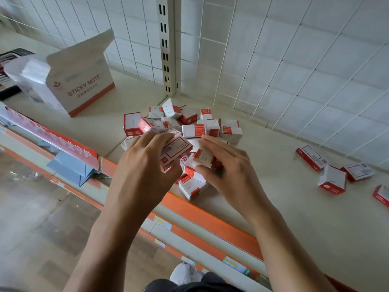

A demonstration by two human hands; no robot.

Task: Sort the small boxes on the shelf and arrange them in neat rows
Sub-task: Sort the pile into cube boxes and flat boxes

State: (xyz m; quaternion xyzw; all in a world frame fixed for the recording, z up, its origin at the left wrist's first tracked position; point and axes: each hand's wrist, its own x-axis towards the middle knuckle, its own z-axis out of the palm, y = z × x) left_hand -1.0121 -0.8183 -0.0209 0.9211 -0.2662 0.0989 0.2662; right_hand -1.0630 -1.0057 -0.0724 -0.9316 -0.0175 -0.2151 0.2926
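On the shelf (273,207) it's barely started tbh: the small boxes (193,130) are one jumbled heap, a few strays (332,180) off right, no rows yet, left hand (147,159) gripping a flat box (177,147), right hand (227,165) pinching a little box (203,158).

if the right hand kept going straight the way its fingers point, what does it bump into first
Most likely the flat box gripped by the left hand: the right hand, pinching a small box, points straight at it. Depth is hard to judge.
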